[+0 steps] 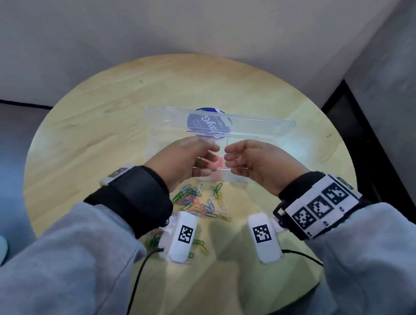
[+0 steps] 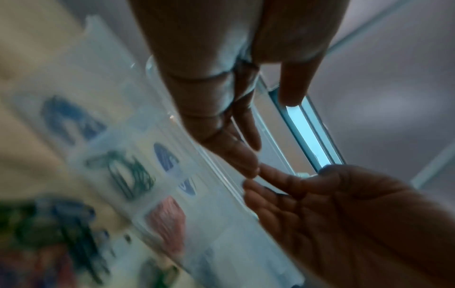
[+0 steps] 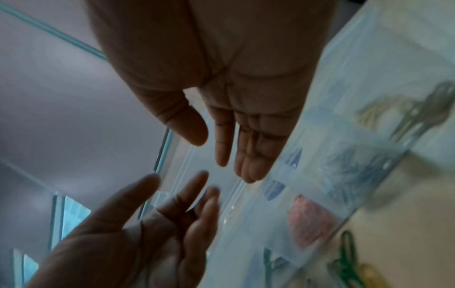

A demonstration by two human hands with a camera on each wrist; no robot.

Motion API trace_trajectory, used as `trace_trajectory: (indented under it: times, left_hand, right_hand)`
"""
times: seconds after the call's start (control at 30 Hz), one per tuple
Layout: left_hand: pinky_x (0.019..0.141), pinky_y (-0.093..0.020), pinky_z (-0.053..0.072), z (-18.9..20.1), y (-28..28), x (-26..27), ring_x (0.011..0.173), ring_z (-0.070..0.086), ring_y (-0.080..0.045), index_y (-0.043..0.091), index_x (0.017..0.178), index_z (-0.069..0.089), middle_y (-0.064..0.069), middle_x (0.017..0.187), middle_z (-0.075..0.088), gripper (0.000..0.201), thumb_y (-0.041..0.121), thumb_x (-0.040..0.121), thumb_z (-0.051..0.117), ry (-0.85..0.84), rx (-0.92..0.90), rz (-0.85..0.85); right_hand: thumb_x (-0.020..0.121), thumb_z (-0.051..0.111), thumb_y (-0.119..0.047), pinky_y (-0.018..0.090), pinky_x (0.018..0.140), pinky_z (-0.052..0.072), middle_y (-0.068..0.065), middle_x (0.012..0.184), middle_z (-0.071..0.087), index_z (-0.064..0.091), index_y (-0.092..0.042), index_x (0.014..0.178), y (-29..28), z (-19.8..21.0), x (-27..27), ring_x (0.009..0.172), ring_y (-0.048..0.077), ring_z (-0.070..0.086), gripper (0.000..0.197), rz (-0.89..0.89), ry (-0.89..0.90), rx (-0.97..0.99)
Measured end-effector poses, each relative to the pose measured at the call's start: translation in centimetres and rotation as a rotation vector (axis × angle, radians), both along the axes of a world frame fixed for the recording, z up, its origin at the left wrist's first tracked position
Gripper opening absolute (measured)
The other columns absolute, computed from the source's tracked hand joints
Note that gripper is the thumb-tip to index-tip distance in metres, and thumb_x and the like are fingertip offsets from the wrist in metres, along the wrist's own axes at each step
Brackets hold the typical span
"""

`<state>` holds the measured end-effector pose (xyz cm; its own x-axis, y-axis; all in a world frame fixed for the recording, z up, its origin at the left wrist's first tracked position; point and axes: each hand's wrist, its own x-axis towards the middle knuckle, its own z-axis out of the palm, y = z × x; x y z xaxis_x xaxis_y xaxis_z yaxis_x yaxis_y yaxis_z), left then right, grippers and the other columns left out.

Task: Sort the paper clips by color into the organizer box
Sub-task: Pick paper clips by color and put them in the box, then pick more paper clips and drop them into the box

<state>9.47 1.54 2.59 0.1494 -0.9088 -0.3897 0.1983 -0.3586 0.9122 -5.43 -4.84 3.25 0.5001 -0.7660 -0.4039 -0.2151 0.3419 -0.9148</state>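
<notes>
A clear organizer box (image 1: 159, 150) stands mid-table with its clear lid (image 1: 252, 126) raised at the back. My left hand (image 1: 192, 156) and right hand (image 1: 248, 159) hover over the box with their fingertips almost meeting, fingers relaxed and holding nothing. The left wrist view shows compartments with blue clips (image 2: 68, 120), green clips (image 2: 128, 175) and red clips (image 2: 167, 220). The red clips (image 3: 312, 220) also show in the right wrist view. A loose pile of mixed paper clips (image 1: 199, 202) lies in front of the box, between my wrists.
The round wooden table (image 1: 95, 132) has bare wood left of the box. A few more clips (image 1: 201, 246) lie near its front edge under my left wrist camera. A blue round sticker (image 1: 204, 123) shows through the lid. A grey wall rises behind.
</notes>
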Motion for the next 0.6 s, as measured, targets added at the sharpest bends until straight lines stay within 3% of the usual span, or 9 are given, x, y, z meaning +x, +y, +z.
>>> trace_trajectory:
  times: [0.07, 0.17, 0.23, 0.33, 0.4, 0.47, 0.6]
  left_hand:
    - [0.051, -0.019, 0.045, -0.3, 0.5, 0.1, 0.053, 0.052, -0.014, 0.01, 0.08, 0.058, -0.005, 0.068, 0.053, 0.013, 0.016, 0.092, 0.053, -0.341, 0.074, -0.144]
    - [0.065, -0.026, 0.051, -1.0, 1.6, 0.2, 0.056, 0.056, -0.017, 0.015, 0.077, 0.062, -0.001, 0.066, 0.061, 0.015, 0.026, 0.088, 0.057, -0.83, 0.192, -0.385]
    - [0.072, -0.027, 0.051, -1.4, 2.2, -0.1, 0.066, 0.06, -0.02, 0.014, 0.088, 0.067, -0.004, 0.081, 0.07, 0.018, 0.028, 0.087, 0.055, -1.075, 0.252, -0.438]
    - [0.072, -0.027, 0.047, -2.0, 2.3, -0.6, 0.085, 0.063, -0.022, 0.014, 0.099, 0.067, -0.006, 0.099, 0.07, 0.023, 0.025, 0.086, 0.052, -1.261, 0.285, -0.464]
    - [0.072, -0.028, 0.043, -2.4, 1.9, -0.9, 0.093, 0.061, -0.024, 0.014, 0.103, 0.065, -0.006, 0.103, 0.066, 0.024, 0.022, 0.086, 0.051, -1.337, 0.276, -0.486]
    - [0.069, -0.028, 0.039, -2.6, 1.4, -1.3, 0.09, 0.057, -0.024, 0.012, 0.105, 0.063, -0.005, 0.1, 0.062, 0.024, 0.019, 0.087, 0.049, -1.369, 0.28, -0.503]
    - [0.069, -0.028, 0.038, -3.2, 0.5, -2.0, 0.086, 0.054, -0.024, 0.012, 0.104, 0.06, -0.008, 0.105, 0.063, 0.02, 0.017, 0.087, 0.05, -1.417, 0.286, -0.556]
  right_hand:
    - [0.086, 0.042, 0.01, 0.026, 0.073, 0.048, 0.005, 0.079, 0.058, 0.058, -0.013, 0.078, 0.5, -0.1, -0.9, 0.075, 0.017, 0.055, 0.029, 0.057, 0.123, -0.149]
    - [0.086, 0.053, -0.002, 0.023, 0.062, 0.048, -0.001, 0.07, 0.058, 0.06, -0.018, 0.075, 1.4, -0.5, -2.1, 0.067, 0.013, 0.055, 0.02, 0.223, 0.38, -0.337]
    - [0.086, 0.061, -0.015, 0.023, 0.062, 0.049, -0.003, 0.071, 0.061, 0.064, -0.017, 0.081, 2.0, -0.9, -2.4, 0.065, 0.012, 0.056, 0.006, 0.356, 0.554, -0.344]
    - [0.081, 0.07, -0.026, 0.023, 0.063, 0.05, -0.001, 0.08, 0.064, 0.066, -0.013, 0.093, 2.5, -1.9, -2.2, 0.067, 0.012, 0.056, 0.018, 0.471, 0.738, -0.297]
    - [0.077, 0.073, -0.027, 0.026, 0.064, 0.051, -0.003, 0.08, 0.062, 0.064, -0.016, 0.092, 2.8, -2.2, -1.7, 0.065, 0.012, 0.054, 0.02, 0.493, 0.795, -0.318]
    - [0.076, 0.073, -0.028, 0.03, 0.07, 0.052, -0.006, 0.076, 0.058, 0.063, -0.018, 0.091, 2.9, -2.6, -1.2, 0.064, 0.011, 0.053, 0.02, 0.518, 0.855, -0.36]
    - [0.077, 0.069, -0.027, 0.027, 0.067, 0.045, -0.003, 0.08, 0.056, 0.065, -0.014, 0.099, 3.3, -3.3, -0.6, 0.072, 0.015, 0.053, 0.026, 0.546, 0.929, -0.475]
